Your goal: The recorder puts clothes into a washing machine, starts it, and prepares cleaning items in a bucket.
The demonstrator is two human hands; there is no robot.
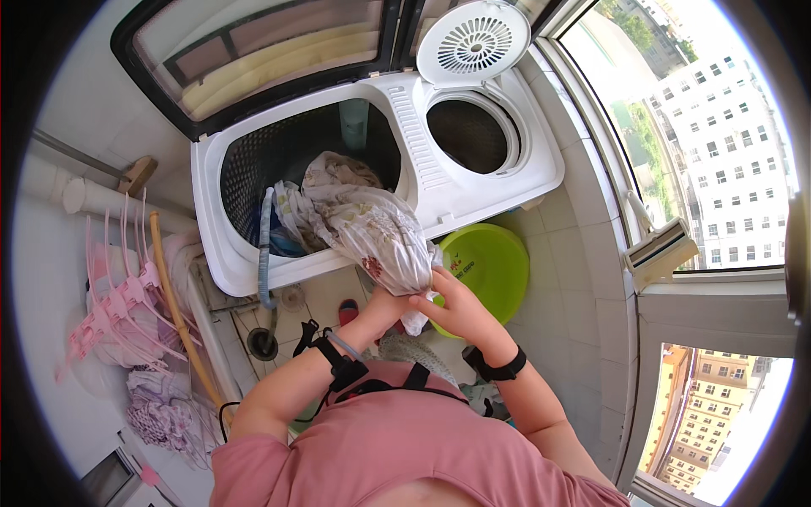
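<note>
Gripping: both hands clench one wet, pale patterned cloth [372,232].
Left hand [390,300]: fingers closed under the cloth's lower end.
Right hand [456,304]: fingers wrapped on the same end, touching the left hand.
Cloth: stretches up from the fingers into the washing machine tub [245,169].
Green basin [494,262]: just beyond the right fingers, on the floor.
Spin drum [469,135]: well beyond the fingers, lid raised.

Both hands [427,300] together, fingers [439,283] clenched.

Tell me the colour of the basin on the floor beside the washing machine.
Lime green; the basin shows best in the head view.
</note>
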